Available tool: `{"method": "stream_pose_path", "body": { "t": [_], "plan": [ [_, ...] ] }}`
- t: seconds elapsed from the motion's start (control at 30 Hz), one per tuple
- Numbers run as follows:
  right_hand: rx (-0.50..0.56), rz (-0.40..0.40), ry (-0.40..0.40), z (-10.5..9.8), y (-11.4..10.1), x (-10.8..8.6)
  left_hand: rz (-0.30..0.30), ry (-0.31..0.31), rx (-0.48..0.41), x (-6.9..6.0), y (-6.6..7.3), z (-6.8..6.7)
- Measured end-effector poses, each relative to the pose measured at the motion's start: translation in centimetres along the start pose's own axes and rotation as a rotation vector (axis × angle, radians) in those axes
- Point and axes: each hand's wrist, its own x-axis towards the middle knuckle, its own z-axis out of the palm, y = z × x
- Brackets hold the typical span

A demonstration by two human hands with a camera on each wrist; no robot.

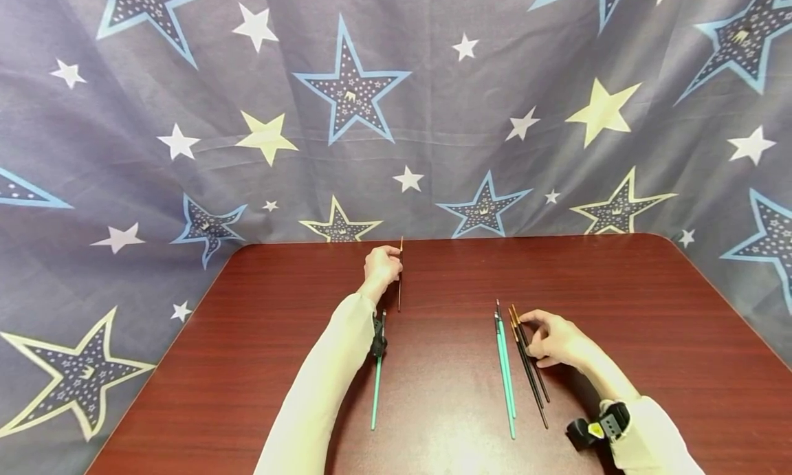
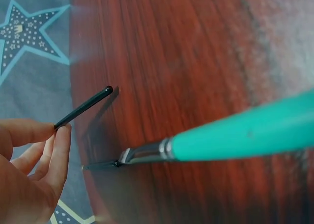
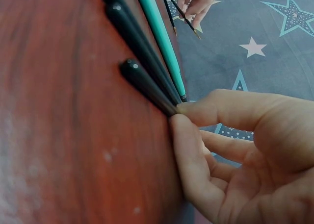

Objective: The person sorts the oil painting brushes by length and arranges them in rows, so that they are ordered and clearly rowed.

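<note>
Near the table's far edge, my left hand (image 1: 382,264) pinches a thin dark paintbrush (image 1: 400,282) between thumb and fingertips. In the left wrist view its black handle (image 2: 86,106) juts from the fingers, its end above the tabletop. A teal paintbrush (image 1: 377,392) lies by the left wrist, looming large in the left wrist view. On the right, my right hand (image 1: 557,339) pinches a black paintbrush (image 3: 144,84) between thumb and forefinger. Beside it lies another black paintbrush (image 1: 533,382). Just left of these lie two teal paintbrushes (image 1: 504,372) close together. Bristle ends point away from me.
The reddish-brown wooden table (image 1: 445,282) has a glossy top with a bright glare near the front. Behind it hangs a grey curtain (image 1: 433,138) printed with stars. A black camera (image 1: 597,430) is strapped on the right wrist, another (image 1: 379,337) on the left.
</note>
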Motion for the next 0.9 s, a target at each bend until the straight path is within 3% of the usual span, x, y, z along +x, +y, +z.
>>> {"method": "stream_pose_path", "body": {
  "t": [0.33, 0.67, 0.9],
  "plan": [
    [-0.014, 0.002, 0.008, -0.03, 0.09, -0.01, -0.03, 0.015, 0.051, 0.79, -0.3, 0.01],
    [-0.015, 0.0, 0.014, 0.0, 0.16, 0.09, -0.002, 0.068, 0.158, 0.47, -0.19, -0.36],
    [-0.006, -0.004, 0.01, -0.05, 0.25, 0.15, -0.019, 0.059, 0.2, 0.5, 0.04, -0.32]
  ]
}}
